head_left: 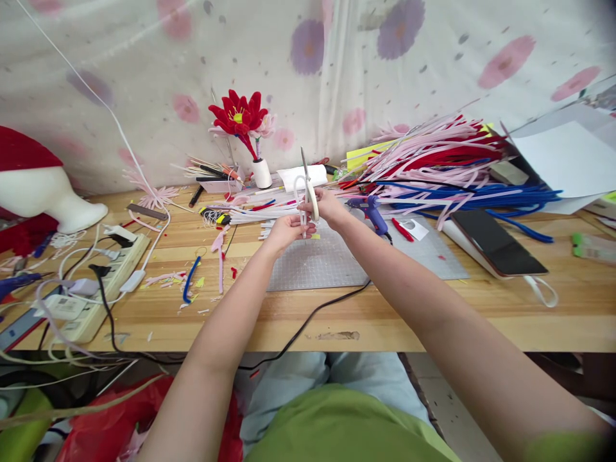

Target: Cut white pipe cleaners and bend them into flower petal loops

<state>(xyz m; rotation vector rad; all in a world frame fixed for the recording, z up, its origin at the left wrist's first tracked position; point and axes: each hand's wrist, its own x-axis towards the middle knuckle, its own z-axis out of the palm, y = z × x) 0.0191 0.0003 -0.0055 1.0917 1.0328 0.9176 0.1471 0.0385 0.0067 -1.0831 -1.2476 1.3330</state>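
My left hand [287, 232] is closed in a pinch on a white pipe cleaner [299, 182], which bends into a loop above the fingers. Just to its right, my right hand [326, 206] grips a pair of scissors [310, 192] with pale handles, its blades pointing up. Both hands are close together over a grey cutting mat [317, 266]. A purple glue gun [370, 212] lies beside my right wrist. Behind my hands are white pipe cleaners [250, 213] in a bundle and a white roll [302, 176].
Red pipe-cleaner flower [237, 117] stands in a small white vase [261, 173]. Pink, red and blue pipe cleaners [433, 160] are heaped at the back right, near a phone [498, 240]. A power strip [108, 282] with cables is left; a black cord [308, 321] crosses the table front.
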